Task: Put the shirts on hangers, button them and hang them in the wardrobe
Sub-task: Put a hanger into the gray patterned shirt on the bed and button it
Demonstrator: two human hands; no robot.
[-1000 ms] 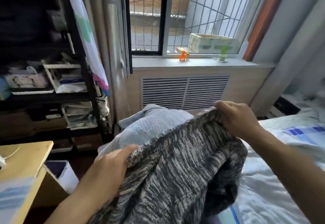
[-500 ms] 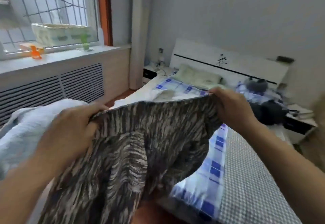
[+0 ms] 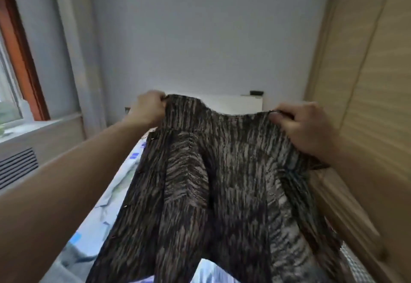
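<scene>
A dark grey and white streaked knit shirt (image 3: 222, 182) hangs spread out in front of me, above the bed. My left hand (image 3: 149, 109) grips its top edge at the left corner. My right hand (image 3: 304, 127) grips the top edge at the right, with the thumb pressed on the fabric. The garment falls in folds down to the bottom of the view and hides most of the bed behind it. No hanger is in view.
The light wooden wardrobe (image 3: 367, 82) stands close on the right. A bed (image 3: 115, 193) with blue and white bedding lies below, its white headboard (image 3: 240, 103) at the far wall. The window sill and radiator grille (image 3: 17, 167) are at the left.
The view has swung right from the window to the bed and wardrobe. Both hands have lifted the knit shirt higher and spread it wide; the light blue garment is out of view.
</scene>
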